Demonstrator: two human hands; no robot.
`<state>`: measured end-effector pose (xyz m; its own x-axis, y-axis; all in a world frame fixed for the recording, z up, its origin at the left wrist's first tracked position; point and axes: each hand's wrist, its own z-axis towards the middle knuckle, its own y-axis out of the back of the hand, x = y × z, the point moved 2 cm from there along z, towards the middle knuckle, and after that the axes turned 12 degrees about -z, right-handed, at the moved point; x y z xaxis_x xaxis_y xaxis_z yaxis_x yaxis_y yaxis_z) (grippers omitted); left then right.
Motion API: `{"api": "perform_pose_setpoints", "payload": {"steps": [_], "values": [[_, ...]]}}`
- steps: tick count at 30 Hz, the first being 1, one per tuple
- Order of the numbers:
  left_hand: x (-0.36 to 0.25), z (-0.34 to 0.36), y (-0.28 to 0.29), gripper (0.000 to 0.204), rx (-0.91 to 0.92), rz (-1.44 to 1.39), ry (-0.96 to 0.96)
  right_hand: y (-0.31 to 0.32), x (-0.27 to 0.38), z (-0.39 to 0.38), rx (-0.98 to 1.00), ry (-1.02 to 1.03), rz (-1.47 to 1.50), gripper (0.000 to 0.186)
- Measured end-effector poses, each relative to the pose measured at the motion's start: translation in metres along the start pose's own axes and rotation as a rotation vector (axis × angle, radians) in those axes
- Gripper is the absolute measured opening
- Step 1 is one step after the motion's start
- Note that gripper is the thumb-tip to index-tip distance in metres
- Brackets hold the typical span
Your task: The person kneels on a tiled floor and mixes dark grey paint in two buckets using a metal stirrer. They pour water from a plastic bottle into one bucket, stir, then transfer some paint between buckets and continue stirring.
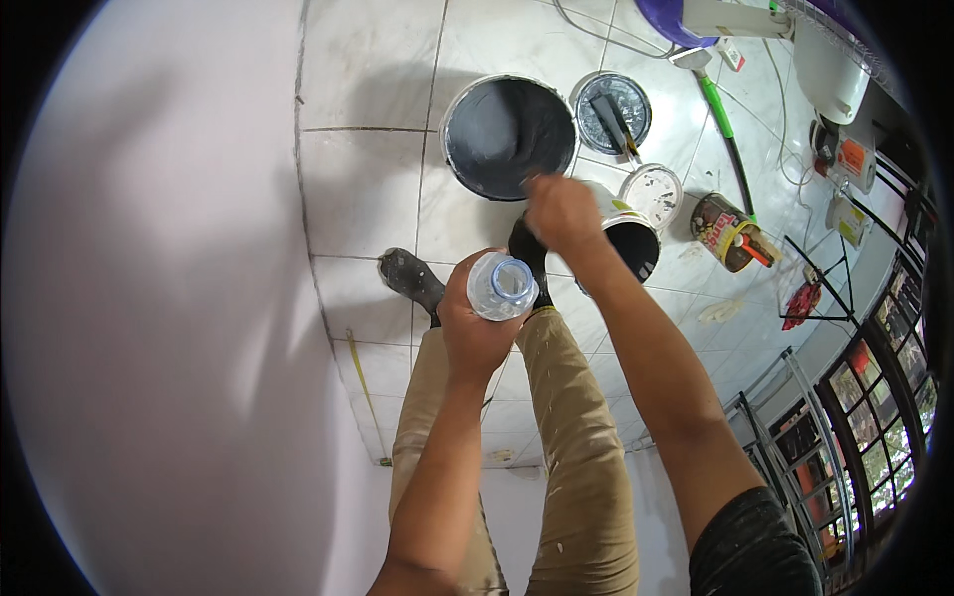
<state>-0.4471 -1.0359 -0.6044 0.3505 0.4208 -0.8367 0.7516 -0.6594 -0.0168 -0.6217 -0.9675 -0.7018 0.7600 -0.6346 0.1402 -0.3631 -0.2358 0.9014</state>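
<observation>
Black sleeve point(757, 544) and bare right arm fill the near foreground, the arm reaching forward to the right hand point(566, 214). That hand is blurred, its fingers curled near the close rim of the large bucket point(449, 169); whether they pinch anything, I cannot tell. The left hand point(471, 343) wraps round a clear bottle point(486, 295), fingers and palm closed on its side. The bottle is held above the floor point(363, 199), between the person's legs and the bucket.

The step in hand looks like a steadying one: the left hand supports the uncapped bottle while the right is busy apart from it. A next move would likely call for a firm left grip and care over tilt; the contents cannot be made out. The bottle's mouth points up toward the camera, its long axis near upright and strongly foreshortened, leaning slightly right.
</observation>
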Motion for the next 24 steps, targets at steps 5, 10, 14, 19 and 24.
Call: {"api": "perform_pose_setpoints", "payload": {"steps": [5, 10, 14, 19, 24], "values": [[0.002, 0.000, 0.010, 0.051, -0.037, -0.021, -0.017, 0.043, -0.020, 0.016, -0.154, -0.256, 0.370, 0.007], [-0.010, 0.003, 0.010, 0.051, -0.041, -0.006, 0.049, 0.006, -0.011, -0.002, -0.217, 0.121, 0.153, 0.005], [-0.004, 0.003, 0.017, 0.051, -0.074, -0.037, 0.050, 0.025, -0.027, 0.013, -0.102, -0.103, 0.186, 0.009], [-0.003, 0.003, 0.022, 0.051, -0.076, -0.016, 0.043, 0.039, -0.026, 0.015, -0.110, -0.038, 0.281, 0.011], [-0.001, 0.006, 0.023, 0.051, -0.092, -0.045, 0.016, 0.002, -0.015, 0.002, 0.035, 0.102, -0.051, 0.016]]}}
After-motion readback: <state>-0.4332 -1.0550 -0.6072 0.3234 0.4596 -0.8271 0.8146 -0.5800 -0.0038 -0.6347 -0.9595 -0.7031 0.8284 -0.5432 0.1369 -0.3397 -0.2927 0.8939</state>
